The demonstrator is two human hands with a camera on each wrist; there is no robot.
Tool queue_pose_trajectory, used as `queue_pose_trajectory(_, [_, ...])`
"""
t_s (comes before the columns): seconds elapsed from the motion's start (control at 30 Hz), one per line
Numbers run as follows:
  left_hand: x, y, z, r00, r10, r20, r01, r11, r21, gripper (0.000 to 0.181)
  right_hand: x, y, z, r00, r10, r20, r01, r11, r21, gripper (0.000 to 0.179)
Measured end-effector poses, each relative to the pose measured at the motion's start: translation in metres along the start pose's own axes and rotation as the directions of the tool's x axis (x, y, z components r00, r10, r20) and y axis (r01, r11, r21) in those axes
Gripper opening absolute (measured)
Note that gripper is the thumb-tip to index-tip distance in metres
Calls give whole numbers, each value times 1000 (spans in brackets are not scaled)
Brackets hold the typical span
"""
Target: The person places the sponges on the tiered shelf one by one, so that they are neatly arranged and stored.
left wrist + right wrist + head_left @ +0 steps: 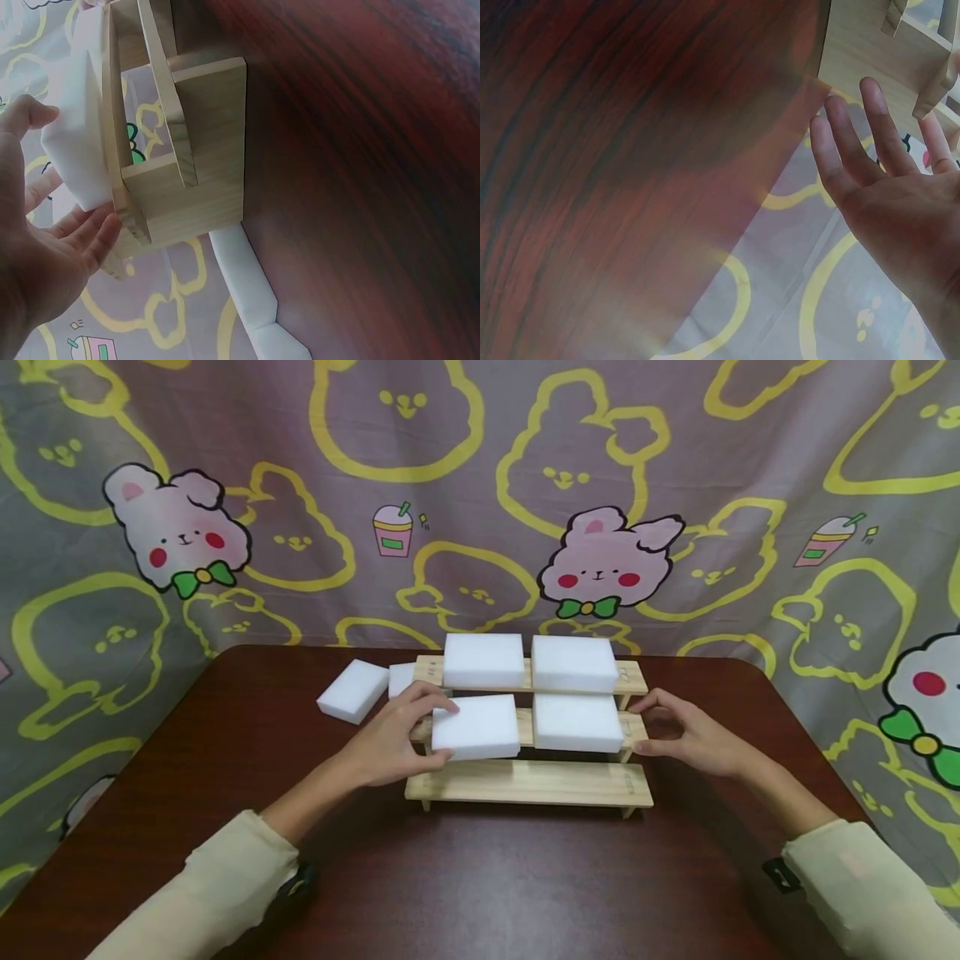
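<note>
A wooden three-step rack [525,783] stands on the table. My left hand [392,737] holds a white foam block [476,727] at the left of the middle step, with the thumb at its front and fingers at the left side and top. In the left wrist view, this block [75,127] sits between the thumb and fingers, over the step's edge. Beside it on the same step lies another foam block [577,723]. My right hand [693,735] is at the right end of the middle step, its fingers spread and holding no block; in the right wrist view the fingers [885,135] are extended.
Two foam blocks, a left one [483,660] and a right one [574,663], sit on the top step. Behind the rack's left end, a loose block [354,690] and a partly hidden one [401,678] lie on the dark table [525,885]. A patterned curtain [480,510] hangs behind.
</note>
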State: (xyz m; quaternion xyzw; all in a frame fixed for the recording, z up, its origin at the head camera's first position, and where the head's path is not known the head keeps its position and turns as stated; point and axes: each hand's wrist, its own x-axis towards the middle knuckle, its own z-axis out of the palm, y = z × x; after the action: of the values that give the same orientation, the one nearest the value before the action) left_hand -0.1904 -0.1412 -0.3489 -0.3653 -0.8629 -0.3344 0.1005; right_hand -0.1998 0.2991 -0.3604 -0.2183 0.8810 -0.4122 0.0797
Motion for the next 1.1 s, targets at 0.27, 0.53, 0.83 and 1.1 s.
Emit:
queue_pose_trajectory(0.27, [2,1,4,999,-27,19,26,999,33,50,0,0,0,1000,2,-1,-2,1000,-2,44])
queue_pose_trajectory(0.53, [-1,1,1,1000,-21,-14,22,998,53,46,0,1,0,1000,2,-3,-2,1000,-3,44])
queue_pose_trajectory(0.83, [0,0,-2,1000,-23,13,23,1000,6,40,0,0,0,1000,15,-4,-15,1000,-17,45])
queue_pose_trajectory(1.1, [5,-1,-1,1000,-26,7,26,999,-24,40,0,1,0,1000,18,-1,-18,1000,-10,45])
